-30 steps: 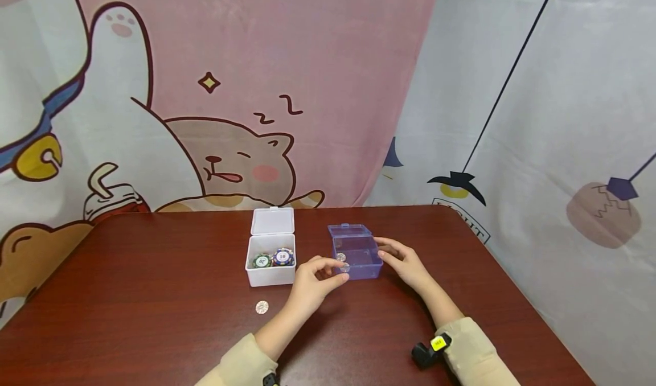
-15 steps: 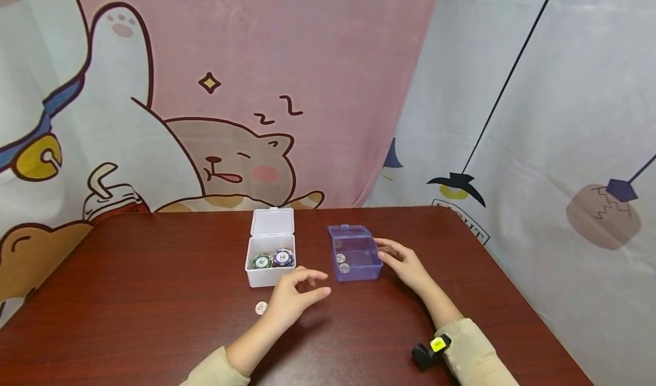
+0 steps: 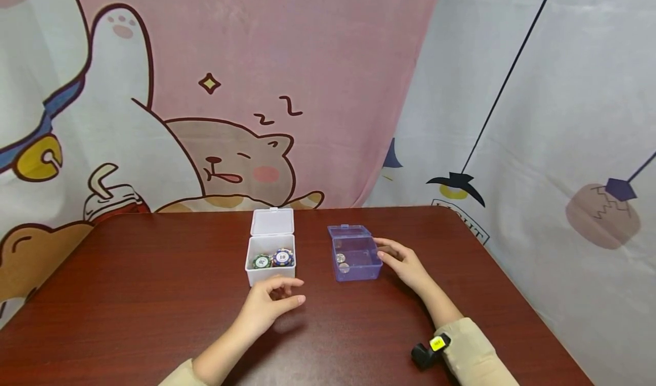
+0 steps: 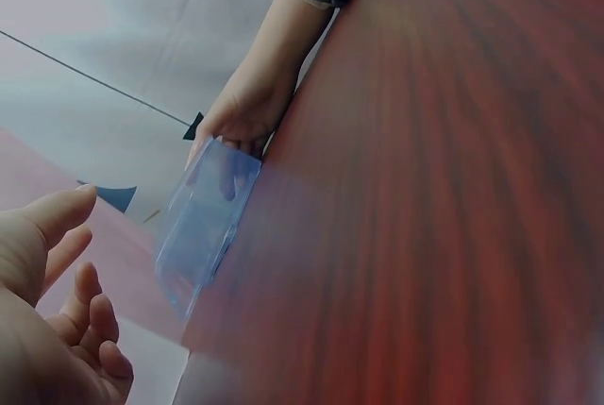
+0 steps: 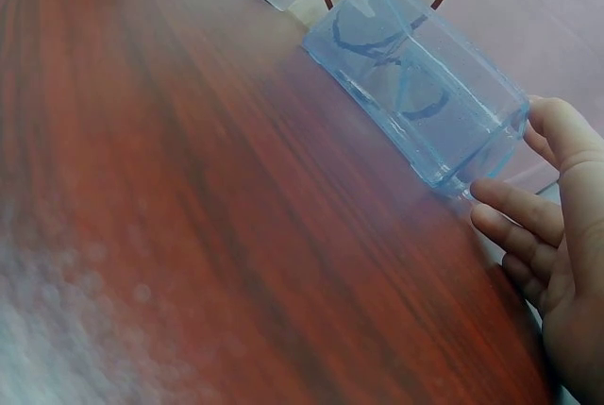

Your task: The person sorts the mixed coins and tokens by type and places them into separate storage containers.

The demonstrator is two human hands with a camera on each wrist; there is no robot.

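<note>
My left hand hovers over the table in front of the white box. Its thumb and fingers are spread apart, with nothing between them. To the right stands a see-through blue plastic box, lid open, with a small silvery disc and a second silvery disc inside at its left. At that box's right end, the thumb and fingertips of my right hand touch the wall; the right wrist view shows this hand beside the box. The table spot under my left hand is hidden.
In the open white box lie a green poker chip and a blue poker chip. The dark red-brown table meets a cartoon-printed cloth at its back edge.
My left hand has drawn back from the blue box, moving left and nearer, leaving a silvery disc in it. It now covers the loose disc on the table. My right hand stays put.
</note>
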